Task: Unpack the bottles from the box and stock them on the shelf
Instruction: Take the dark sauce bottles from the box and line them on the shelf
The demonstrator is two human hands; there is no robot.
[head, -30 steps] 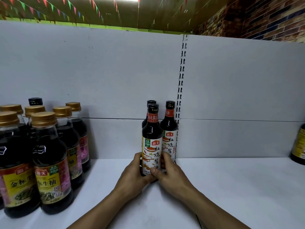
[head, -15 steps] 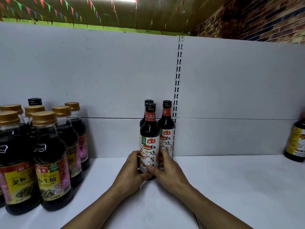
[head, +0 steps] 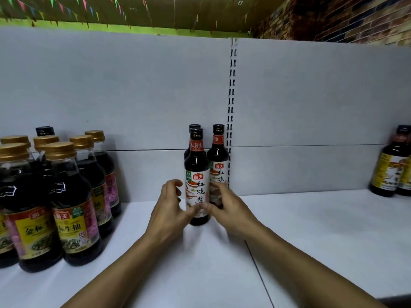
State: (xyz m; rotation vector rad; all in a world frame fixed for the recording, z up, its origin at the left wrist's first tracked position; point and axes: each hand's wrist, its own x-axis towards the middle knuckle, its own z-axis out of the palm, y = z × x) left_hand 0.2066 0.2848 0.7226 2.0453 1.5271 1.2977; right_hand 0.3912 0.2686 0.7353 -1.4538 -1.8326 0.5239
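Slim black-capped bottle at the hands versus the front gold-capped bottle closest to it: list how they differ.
The slim bottle has a small black cap, the gold-capped bottle a wide gold one. The slim bottle is narrow and long-necked, the gold-capped bottle broad-shouldered. The slim bottle's label is mostly white, the gold-capped bottle's mainly yellow. Both stand upright on the shelf, holding dark liquid.
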